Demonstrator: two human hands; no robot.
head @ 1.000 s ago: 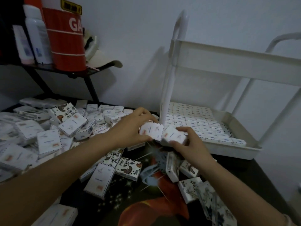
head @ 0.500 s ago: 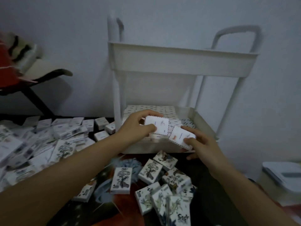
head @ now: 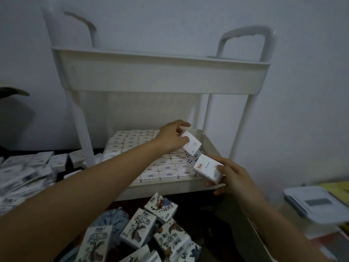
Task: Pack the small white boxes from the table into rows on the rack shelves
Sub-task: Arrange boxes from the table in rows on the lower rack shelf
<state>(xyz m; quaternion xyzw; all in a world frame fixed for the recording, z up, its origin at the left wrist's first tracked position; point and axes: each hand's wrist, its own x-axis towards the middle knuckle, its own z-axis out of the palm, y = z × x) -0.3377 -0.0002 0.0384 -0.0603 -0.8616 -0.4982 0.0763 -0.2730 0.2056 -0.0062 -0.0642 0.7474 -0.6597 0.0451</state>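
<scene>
Pale wall [head: 188,16], dark table [head: 204,224], white rack [head: 160,72]; left hand [head: 171,138] and right hand [head: 234,176] grip white boxes [head: 192,145].

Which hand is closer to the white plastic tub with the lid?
Right. The right hand, holding a small white box, is left of the white lidded plastic tub; the left hand is farther left, over the white rack's lower shelf.

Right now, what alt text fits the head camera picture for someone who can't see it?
The left hand holds one white box and the right hand a second box at a white rack's lower shelf, nearly full of box rows. More boxes lie scattered on the dark table.
</scene>
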